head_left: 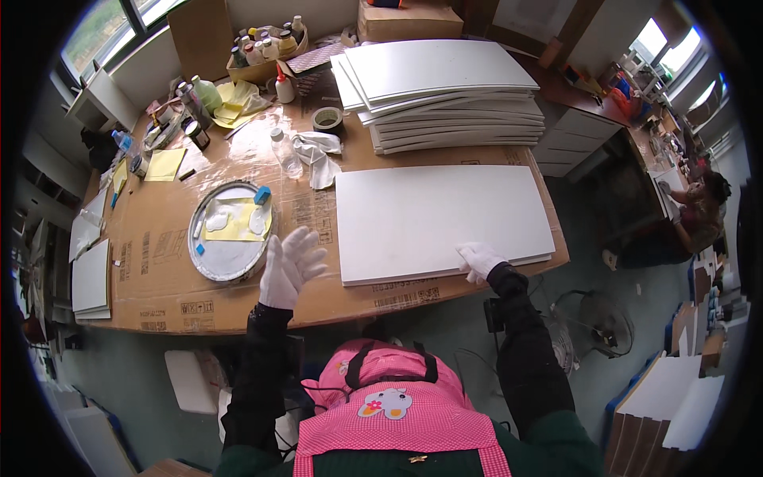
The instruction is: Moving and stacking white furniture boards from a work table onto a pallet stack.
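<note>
Both hands wear white gloves. My left hand (292, 266) is raised beside the round tray, open with its fingers spread and nothing in it. At the near edge of a flat white board (437, 219), my right hand (481, 262) has its fingers curled round the edge. The board lies on the cardboard-covered table, and at least one more seems to be under it. On the round grey tray (230, 269) rests a yellow sheet (238, 226) with two white paste-like patches. A blue block (262, 195) sits at the sheet's upper corner, and a smaller blue piece (199, 250) lies on the tray.
A tall stack of white boards (445, 75) stands behind the board. Left of it are a tape roll (327, 120), a white cloth (318, 159), a clear bottle (286, 155) and a box of bottles (262, 70). A fan (604, 322) and a seated person (675, 226) are at right.
</note>
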### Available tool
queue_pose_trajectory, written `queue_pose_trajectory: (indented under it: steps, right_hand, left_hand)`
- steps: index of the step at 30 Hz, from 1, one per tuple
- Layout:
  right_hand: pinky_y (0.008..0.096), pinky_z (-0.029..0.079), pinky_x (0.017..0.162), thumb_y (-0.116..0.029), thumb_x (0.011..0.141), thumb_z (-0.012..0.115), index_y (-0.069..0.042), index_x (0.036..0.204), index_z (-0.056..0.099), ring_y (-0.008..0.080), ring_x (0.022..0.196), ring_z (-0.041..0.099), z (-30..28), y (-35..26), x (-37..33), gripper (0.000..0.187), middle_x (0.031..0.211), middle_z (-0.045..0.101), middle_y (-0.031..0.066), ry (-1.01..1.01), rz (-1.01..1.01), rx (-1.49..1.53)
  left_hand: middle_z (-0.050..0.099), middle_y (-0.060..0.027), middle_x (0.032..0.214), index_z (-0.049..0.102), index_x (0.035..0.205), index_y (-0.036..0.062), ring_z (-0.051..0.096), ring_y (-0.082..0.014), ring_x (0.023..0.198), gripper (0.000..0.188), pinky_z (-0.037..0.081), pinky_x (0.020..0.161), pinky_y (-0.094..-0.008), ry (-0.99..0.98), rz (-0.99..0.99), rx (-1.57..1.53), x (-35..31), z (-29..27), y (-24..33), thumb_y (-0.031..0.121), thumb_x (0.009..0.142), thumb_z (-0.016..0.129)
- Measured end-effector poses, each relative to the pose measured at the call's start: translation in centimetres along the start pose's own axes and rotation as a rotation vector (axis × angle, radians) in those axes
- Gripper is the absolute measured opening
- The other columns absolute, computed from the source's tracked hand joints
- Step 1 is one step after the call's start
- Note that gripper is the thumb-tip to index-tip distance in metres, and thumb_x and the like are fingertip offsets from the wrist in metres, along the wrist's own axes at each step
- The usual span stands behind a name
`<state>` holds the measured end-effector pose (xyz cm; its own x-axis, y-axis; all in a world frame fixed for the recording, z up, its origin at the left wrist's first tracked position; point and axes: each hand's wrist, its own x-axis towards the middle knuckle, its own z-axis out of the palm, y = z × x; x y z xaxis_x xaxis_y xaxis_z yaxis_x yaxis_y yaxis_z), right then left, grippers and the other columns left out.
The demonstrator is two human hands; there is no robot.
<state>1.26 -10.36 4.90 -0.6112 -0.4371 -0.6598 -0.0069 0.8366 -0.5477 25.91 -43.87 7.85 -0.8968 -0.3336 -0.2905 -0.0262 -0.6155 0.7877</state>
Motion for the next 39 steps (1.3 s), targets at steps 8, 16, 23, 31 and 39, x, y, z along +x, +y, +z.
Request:
queue_pose_trajectory:
  steps: [8,16,23,31,39]
  right_hand:
    - [0.0355,0.052,0.054,-0.036,0.093,0.041,0.000,0.113,0.054,0.0228,0.062,0.062,-20.9,7.5,2.1,0.044,0.094,0.062,0.0145,0.235,0.086,-0.286]
    - [0.0340,0.049,0.053,-0.044,0.088,0.055,-0.007,0.115,0.058,0.0178,0.058,0.053,-37.4,6.1,10.3,0.046,0.072,0.054,0.0061,0.692,0.145,0.211]
    - [0.0382,0.040,0.096,-0.042,0.088,0.051,-0.002,0.119,0.058,0.0304,0.112,0.055,-48.3,4.1,25.6,0.052,0.121,0.059,0.0151,1.091,-0.017,-0.262]
    - [0.0369,0.038,0.098,-0.045,0.086,0.047,-0.002,0.113,0.061,0.0326,0.114,0.052,-53.0,-1.6,35.2,0.053,0.118,0.060,0.0171,0.942,-0.252,0.268]
    - [0.0413,0.044,0.089,-0.048,0.084,0.047,-0.007,0.106,0.063,0.0338,0.105,0.057,-51.7,-4.7,37.1,0.050,0.109,0.062,0.0165,0.859,0.039,-0.047]
  left_hand:
    - [0.006,-0.0207,0.152,0.010,0.146,0.0037,0.014,-0.0400,0.139,0.092,0.031,0.105,-0.0509,-0.016,0.216,0.024,13.2,3.6,6.2,0.066,0.087,0.042]
    - [0.015,-0.0190,0.150,0.014,0.146,0.0072,0.020,-0.0347,0.138,0.087,0.031,0.103,-0.0540,0.223,0.066,0.039,26.1,5.0,8.4,0.058,0.087,0.052]
    - [0.017,-0.0120,0.153,0.019,0.148,0.0257,0.016,-0.0332,0.140,0.070,0.021,0.108,-0.0524,0.357,0.091,0.307,38.7,0.3,7.6,0.057,0.090,0.042]
    - [0.049,-0.0119,0.134,0.047,0.133,0.0033,0.046,-0.0204,0.124,0.054,0.031,0.105,-0.0313,0.393,0.216,0.878,50.1,-4.7,8.3,0.042,0.096,0.043]
    - [0.054,-0.0083,0.126,0.038,0.139,0.0033,0.052,-0.0235,0.112,0.069,0.039,0.099,-0.0353,0.465,-0.111,0.268,51.3,3.4,7.0,0.051,0.091,0.051]
